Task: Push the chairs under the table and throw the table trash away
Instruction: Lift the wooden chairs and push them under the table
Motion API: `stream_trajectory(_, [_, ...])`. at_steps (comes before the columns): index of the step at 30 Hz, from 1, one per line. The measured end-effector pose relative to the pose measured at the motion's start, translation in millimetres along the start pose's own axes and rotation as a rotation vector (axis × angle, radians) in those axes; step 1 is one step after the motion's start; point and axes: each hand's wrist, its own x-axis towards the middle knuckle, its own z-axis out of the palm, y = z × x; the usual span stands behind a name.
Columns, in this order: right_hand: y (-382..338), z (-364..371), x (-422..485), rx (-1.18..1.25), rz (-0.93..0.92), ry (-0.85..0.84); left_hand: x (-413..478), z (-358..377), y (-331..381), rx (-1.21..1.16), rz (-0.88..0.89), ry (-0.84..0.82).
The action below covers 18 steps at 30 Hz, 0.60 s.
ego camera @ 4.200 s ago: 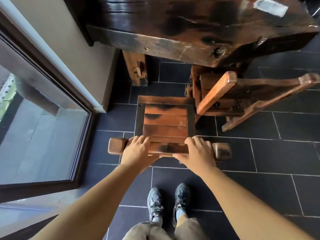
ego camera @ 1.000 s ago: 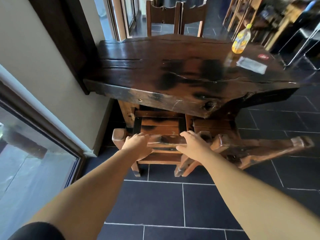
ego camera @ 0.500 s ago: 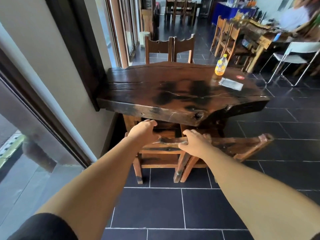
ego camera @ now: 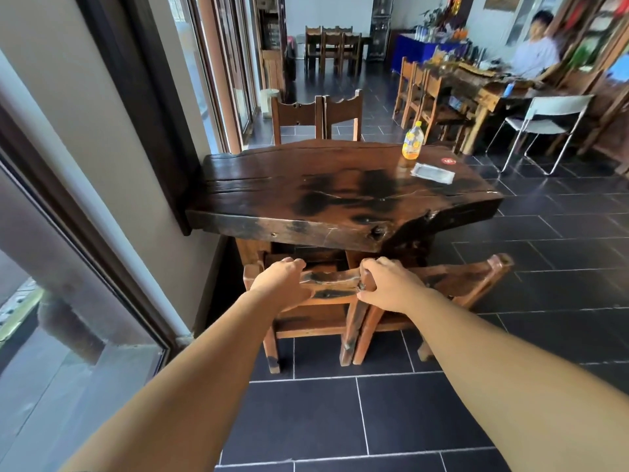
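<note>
A dark slab table point(ego camera: 299, 189) stands against the left wall. Its near left chair point(ego camera: 328, 284) is tucked under the table edge, only its backrest and rear legs showing. My left hand point(ego camera: 282, 282) grips the left end of that backrest and my right hand point(ego camera: 388, 284) grips its right end. A second chair point(ego camera: 466, 277) lies tilted to the right, touching the first. On the far right of the tabletop sit a yellow drink bottle point(ego camera: 412, 141), a clear plastic wrapper point(ego camera: 432, 172) and a small red round item point(ego camera: 448, 160).
Two more chairs point(ego camera: 318, 117) stand pushed in at the table's far side. A glass door and dark frame point(ego camera: 85, 233) run along the left. A white folding chair point(ego camera: 544, 127) and another table with a seated person are at back right. Dark tiled floor lies behind me.
The near left chair has gone forward under the table with both hands on its backrest. My view has lifted from the floor to the tabletop and room.
</note>
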Motion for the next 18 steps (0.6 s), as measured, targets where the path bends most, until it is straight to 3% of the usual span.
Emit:
stream_trajectory(11, [18.4,-8.5,-1.6,0.09,0.064,0.04,9.9,1.0,10.9,-0.008,0.028,-0.01])
stream_trajectory(18, [48.6,-8.2,-14.0,0.135,0.163,0.08,36.4,12.5,56.1,0.05,0.156,-0.082])
